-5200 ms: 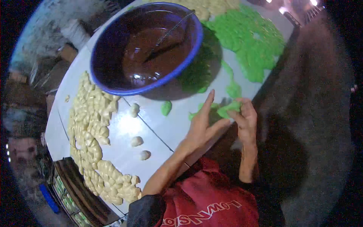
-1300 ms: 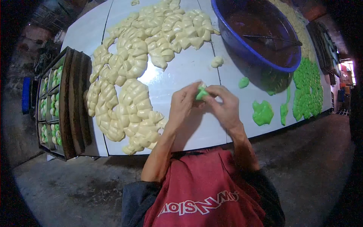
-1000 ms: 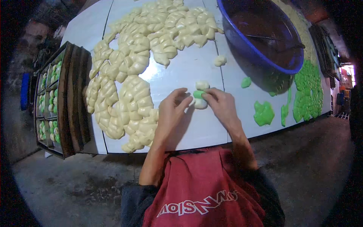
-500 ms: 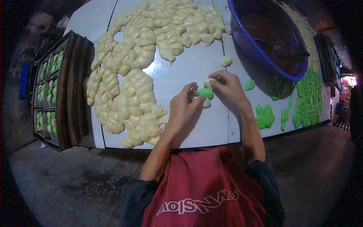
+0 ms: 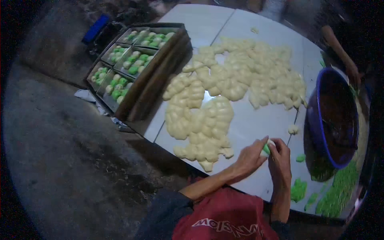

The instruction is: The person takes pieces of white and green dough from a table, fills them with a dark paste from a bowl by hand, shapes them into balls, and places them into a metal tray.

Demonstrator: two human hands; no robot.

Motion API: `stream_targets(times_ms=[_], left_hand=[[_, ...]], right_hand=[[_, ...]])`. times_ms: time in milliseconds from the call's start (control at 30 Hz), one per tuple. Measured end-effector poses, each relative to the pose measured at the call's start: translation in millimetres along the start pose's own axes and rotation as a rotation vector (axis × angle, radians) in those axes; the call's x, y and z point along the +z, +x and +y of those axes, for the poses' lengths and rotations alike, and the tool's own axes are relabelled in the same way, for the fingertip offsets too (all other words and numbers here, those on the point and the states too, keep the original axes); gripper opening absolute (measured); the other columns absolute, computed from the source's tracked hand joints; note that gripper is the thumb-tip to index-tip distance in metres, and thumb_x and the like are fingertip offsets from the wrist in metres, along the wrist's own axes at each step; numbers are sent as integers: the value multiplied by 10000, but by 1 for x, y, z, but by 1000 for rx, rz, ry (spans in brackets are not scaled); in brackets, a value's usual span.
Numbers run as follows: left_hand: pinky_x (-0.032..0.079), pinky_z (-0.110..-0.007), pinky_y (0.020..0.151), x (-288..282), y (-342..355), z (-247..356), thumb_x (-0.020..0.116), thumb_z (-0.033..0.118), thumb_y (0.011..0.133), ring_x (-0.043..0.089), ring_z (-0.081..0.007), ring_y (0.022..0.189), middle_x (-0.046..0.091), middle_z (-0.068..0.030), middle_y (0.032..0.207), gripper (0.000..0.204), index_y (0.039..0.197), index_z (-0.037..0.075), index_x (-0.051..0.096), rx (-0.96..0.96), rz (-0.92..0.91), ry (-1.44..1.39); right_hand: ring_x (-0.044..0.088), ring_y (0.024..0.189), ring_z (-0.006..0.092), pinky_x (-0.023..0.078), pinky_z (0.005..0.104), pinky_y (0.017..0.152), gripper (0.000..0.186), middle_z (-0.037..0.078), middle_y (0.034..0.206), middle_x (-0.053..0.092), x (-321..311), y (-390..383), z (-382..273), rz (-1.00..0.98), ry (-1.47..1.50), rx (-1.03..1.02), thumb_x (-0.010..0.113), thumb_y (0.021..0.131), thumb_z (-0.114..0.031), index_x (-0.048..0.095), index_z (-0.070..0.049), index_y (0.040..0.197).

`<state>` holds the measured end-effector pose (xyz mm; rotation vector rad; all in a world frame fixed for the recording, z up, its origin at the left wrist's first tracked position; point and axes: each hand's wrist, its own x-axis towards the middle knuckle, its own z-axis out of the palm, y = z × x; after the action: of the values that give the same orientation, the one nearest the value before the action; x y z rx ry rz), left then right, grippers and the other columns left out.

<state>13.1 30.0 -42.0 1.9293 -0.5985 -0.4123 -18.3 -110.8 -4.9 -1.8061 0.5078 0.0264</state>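
Note:
Just above the table's near edge, my left hand (image 5: 251,157) and my right hand (image 5: 281,157) meet with fingers closed around small green and white dough pieces (image 5: 266,149). My fingers partly cover the pieces, so their number is hidden. Pale cream dough (image 5: 218,114), divided into many soft lumps, spreads over the white table (image 5: 256,120) left of and beyond my hands. A small pale dough lump (image 5: 293,129) and a small green dough piece (image 5: 300,158) lie near my right hand. A larger green dough patch (image 5: 298,189) sits beside my right forearm.
A dark metal tray (image 5: 138,94) with compartments of green and white dough balls stands at the table's left, on similar stacked trays. To the right is a blue basin (image 5: 320,116) with dark contents. Green scored dough (image 5: 340,188) lies near it. Another person's arm (image 5: 344,54) reaches in beyond the basin.
My view has swung left, bringing the tray further in and another person's arm into sight. My hands have come closer together around the green and white dough pieces.

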Motion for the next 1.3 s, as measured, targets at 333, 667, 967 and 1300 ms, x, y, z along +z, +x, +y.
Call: stream_targets(times_ms=[333, 667, 967, 1300], left_hand=[[481, -436, 899, -47, -38, -2, 790, 237, 710, 566, -419, 1075, 481, -261, 1293, 1025, 1504, 29, 177, -102, 13, 48], [529, -311, 666, -135, -88, -24, 707, 182, 861, 680, -196, 747, 695, -149, 890, 379, 1200, 35, 622, -342, 198, -117], [527, -347, 764, -155, -68, -32, 678, 157, 863, 675, -286, 873, 676, -143, 1003, 250, 1082, 38, 656, -99, 258, 243], [526, -375, 815, -162, -46, -42, 683, 167, 825, 645, -300, 975, 627, -134, 1144, 311, 1116, 64, 646, 85, 171, 272]], right_hand=[[620, 968, 357, 480, 403, 862, 325, 210, 1025, 630, 30, -3, -25, -123, -383, -134, 536, 937, -229, 622, 48, 1083], [618, 860, 299, 487, 411, 739, 212, 163, 987, 634, 56, 4, -36, 26, -701, -472, 683, 773, -98, 655, -5, 962], [565, 820, 346, 439, 455, 753, 234, 163, 846, 593, 130, 4, -31, -171, -565, -500, 651, 792, -197, 603, -15, 930], [535, 611, 108, 459, 269, 493, 263, 19, 744, 535, 97, -3, -60, -105, 652, 232, 539, 851, -146, 554, -43, 1093]])
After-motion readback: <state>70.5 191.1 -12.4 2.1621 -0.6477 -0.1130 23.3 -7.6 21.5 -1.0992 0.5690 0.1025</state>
